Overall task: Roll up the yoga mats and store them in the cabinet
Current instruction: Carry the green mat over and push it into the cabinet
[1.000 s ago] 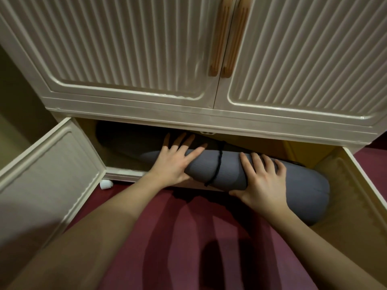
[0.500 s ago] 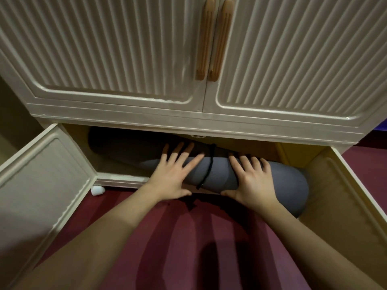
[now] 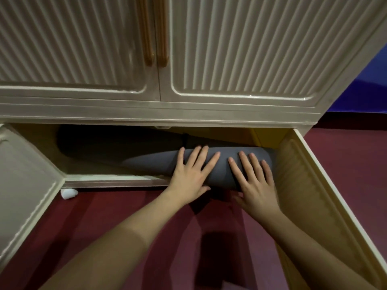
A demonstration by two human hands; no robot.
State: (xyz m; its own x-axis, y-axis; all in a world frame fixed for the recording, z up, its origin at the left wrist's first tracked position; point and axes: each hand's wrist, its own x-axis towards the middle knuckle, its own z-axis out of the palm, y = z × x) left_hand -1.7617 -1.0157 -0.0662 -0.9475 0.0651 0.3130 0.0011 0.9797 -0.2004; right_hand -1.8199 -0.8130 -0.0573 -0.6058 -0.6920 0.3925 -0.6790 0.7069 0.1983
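A rolled grey yoga mat point(image 3: 150, 163) lies lengthwise in the bottom compartment of the cream cabinet point(image 3: 188, 114), tied with a black cord point(image 3: 185, 141) near its middle. Its left part sits deep in shadow; its right end pokes slightly over the front sill. My left hand point(image 3: 191, 174) lies flat on the roll with fingers spread. My right hand point(image 3: 254, 181) presses flat on the roll's right end, fingers apart. Neither hand wraps around the mat.
The two lower doors stand open: the left door point(image 3: 25, 181) and the right door point(image 3: 314, 195) flank my arms. Closed ribbed upper doors carry wooden handles point(image 3: 155, 38). A white cabinet foot point(image 3: 69, 193) rests on the dark red floor point(image 3: 146, 216).
The mat has slid further left and deeper into the compartment; its right end no longer sticks out past the right door. Both hands moved right along the roll and flattened.
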